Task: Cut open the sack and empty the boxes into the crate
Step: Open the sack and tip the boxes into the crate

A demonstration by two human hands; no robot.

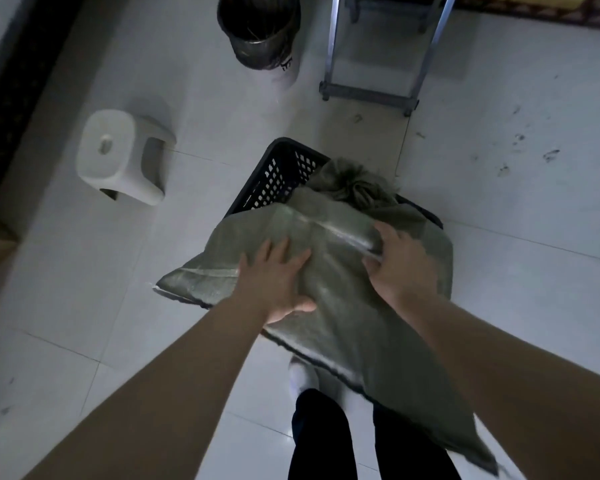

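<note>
A: Sack (343,306) where?
B: Draped over the black crate (274,174) on the floor (516,254), bunched end inside.
A: And the 2 hands?
B: Left hand (274,285) pressed flat on top, fingers spread; right hand (399,268) just beside, gripping a fold.

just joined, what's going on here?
A person stands over a black perforated crate with a green woven sack draped across it. The left hand lies flat on the sack; the right hand grips a fold. The sack's tied end sits in the crate. No boxes show yet.
</note>
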